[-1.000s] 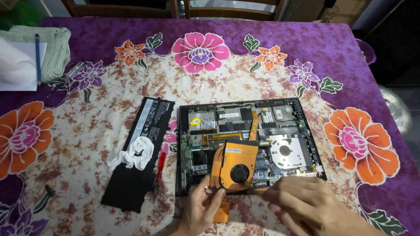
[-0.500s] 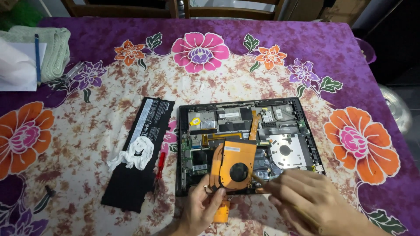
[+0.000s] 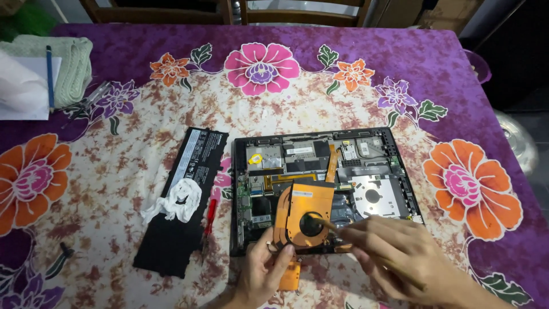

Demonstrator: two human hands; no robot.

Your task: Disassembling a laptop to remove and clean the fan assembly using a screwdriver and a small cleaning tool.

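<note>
A person's two bare hands are working over an opened black laptop chassis (image 3: 394,150), lying bottom-side up w/ its internals exposed, on a purple floral-print tablecloth (image 3: 114,68). The left hand (image 3: 264,273) is coming up from the bottom edge of the view, palm turned inward, thumb & fingers curled in a pinch on the lower-left rim of the copper-orange cooling fan and heat-pipe assembly (image 3: 306,216), which is sitting tilted over the chassis's lower middle section. The right hand (image 3: 394,254) is reaching in from the lower right, wrist angled toward centre, fingers bunched together around a thin dark-tipped stick-like tool (image 3: 327,224); its tip is touching the fan's dark round hub. Cannot tell exactly what kind of tool it is.

Approx. just left of the chassis, a flat black rectangular battery pack (image 3: 180,206) is lying at a slant, w/ a crumpled white tissue (image 3: 174,201) resting on top. Between battery & chassis, a small red-handled screwdriver (image 3: 209,220) is lying on the cloth. At far left, a folded pale green towel (image 3: 71,68) is sitting beside white paper (image 3: 23,86) w/ a blue pen (image 3: 50,75) on it. Wooden chair backs (image 3: 286,8) are showing at the table's far edge.
</note>
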